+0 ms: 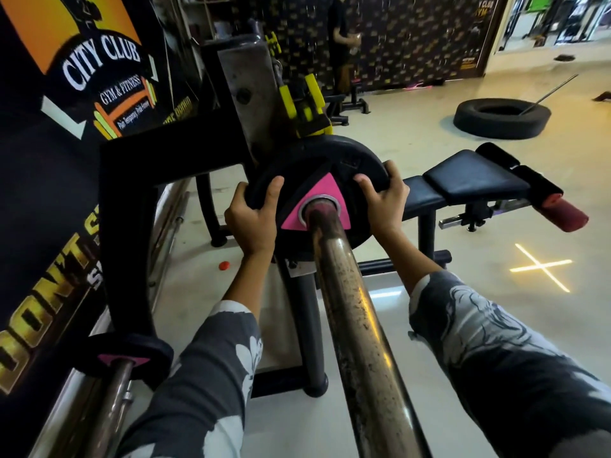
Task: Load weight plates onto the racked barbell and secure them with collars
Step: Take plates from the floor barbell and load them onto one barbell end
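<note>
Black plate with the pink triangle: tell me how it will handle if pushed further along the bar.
Probably heavy for its size: the left hand and right hand both grip the plate by its rim. Likely stiff: it looks a thick solid disc. May drag, since the bar looks pitted and rusty.

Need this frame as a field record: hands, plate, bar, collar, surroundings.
left hand: grips left rim of black round weight plate with pink triangular centre
right hand: grips the plate's right rim
plate: threaded on worn steel barbell sleeve
collar: none visible on the sleeve
nearby: black padded bench; black rubber tyre on floor; second black plate on another bar
</note>
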The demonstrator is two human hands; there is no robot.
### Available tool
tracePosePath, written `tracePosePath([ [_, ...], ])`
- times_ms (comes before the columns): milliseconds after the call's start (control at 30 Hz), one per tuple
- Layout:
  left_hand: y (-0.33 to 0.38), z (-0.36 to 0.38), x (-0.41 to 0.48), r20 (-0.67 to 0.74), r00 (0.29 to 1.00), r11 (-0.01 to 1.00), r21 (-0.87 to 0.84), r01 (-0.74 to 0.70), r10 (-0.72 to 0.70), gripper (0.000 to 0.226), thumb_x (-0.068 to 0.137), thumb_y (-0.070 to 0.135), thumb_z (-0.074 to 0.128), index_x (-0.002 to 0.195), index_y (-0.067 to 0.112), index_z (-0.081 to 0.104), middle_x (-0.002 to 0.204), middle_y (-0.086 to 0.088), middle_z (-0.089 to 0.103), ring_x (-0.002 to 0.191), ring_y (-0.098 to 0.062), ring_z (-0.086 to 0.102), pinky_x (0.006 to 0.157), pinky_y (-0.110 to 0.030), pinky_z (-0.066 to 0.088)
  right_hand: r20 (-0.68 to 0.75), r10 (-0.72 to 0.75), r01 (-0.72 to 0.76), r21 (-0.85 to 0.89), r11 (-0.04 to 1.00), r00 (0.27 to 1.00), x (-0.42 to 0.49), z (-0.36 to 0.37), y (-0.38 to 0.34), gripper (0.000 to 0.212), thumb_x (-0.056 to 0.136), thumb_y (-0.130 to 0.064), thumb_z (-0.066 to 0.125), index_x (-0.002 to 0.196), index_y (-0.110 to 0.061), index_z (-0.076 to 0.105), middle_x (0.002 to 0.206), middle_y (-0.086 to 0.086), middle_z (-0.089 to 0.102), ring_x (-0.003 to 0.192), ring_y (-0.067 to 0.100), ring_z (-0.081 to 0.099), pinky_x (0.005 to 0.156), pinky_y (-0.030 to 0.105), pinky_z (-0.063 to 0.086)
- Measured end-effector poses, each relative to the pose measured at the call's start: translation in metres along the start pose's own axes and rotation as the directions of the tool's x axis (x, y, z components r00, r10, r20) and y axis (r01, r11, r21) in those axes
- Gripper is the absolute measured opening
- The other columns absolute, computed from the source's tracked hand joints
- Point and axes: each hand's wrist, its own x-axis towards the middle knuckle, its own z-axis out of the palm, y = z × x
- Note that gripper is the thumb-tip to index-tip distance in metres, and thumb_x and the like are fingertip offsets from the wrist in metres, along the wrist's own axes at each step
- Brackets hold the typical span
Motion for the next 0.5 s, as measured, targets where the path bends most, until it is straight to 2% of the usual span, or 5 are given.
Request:
tracePosePath([
  [167,-0.001,-0.008,-0.001,0.056,0.997,0.990,0.132,0.043,-0.051,0.041,0.080,0.045,0.065,0.082,0.005,0.060,0.072,0.001,0.060,0.062,-0.005,0.055,0.053,-0.004,0.041,0.062,0.042,-0.039,-0.048,0.998,0.997,-0.004,-0.007,-0.007,0.054,0.069,-0.057,0.057,0.082,-0.005,0.051,0.067,-0.004,0.054,0.057,-0.002,0.048,0.056,0.021,0.042],
  [233,0.002,-0.012,-0.003,0.092,0.994,0.981,0.188,0.044,-0.063,0.038,0.085,0.040,0.063,0.091,0.002,0.059,0.080,-0.003,0.063,0.070,-0.012,0.058,0.054,-0.002,0.040,0.083,0.084,-0.076,-0.099,0.992,0.993,-0.009,-0.011,-0.011,0.050,0.076,-0.054,0.059,0.091,-0.006,0.052,0.077,-0.002,0.058,0.069,0.002,0.054,0.064,0.027,0.048],
  [300,0.006,-0.017,-0.007,0.126,0.992,0.964,0.265,-0.008,-0.027,0.042,0.087,0.041,0.060,0.106,0.004,0.057,0.099,-0.009,0.067,0.088,-0.019,0.062,0.063,-0.003,0.039,0.090,0.087,-0.067,-0.201,0.977,0.992,-0.019,-0.018,-0.018,0.048,0.084,-0.050,0.055,0.107,-0.009,0.050,0.098,0.006,0.060,0.090,0.018,0.057,0.080,0.040,0.050],
  [367,0.011,-0.023,-0.015,0.177,0.983,0.929,0.351,-0.117,0.057,0.049,0.088,0.039,0.059,0.122,0.005,0.050,0.120,-0.013,0.060,0.110,-0.024,0.056,0.082,-0.016,0.040,0.092,0.035,-0.009,-0.269,0.963,0.995,-0.035,-0.025,-0.027,0.048,0.089,-0.045,0.051,0.122,-0.012,0.043,0.120,0.012,0.053,0.108,0.024,0.052,0.090,0.038,0.044],
  [500,0.031,-0.042,-0.048,0.254,0.941,0.807,0.492,-0.326,0.225,0.051,0.089,0.041,0.053,0.126,0.006,0.048,0.123,-0.015,0.057,0.115,-0.028,0.053,0.095,-0.037,0.040,0.195,-0.064,0.135,-0.378,0.916,0.979,-0.080,-0.042,-0.050,0.043,0.092,-0.037,0.048,0.124,-0.009,0.043,0.124,0.016,0.048,0.112,0.028,0.048,0.091,0.038,0.042],
])
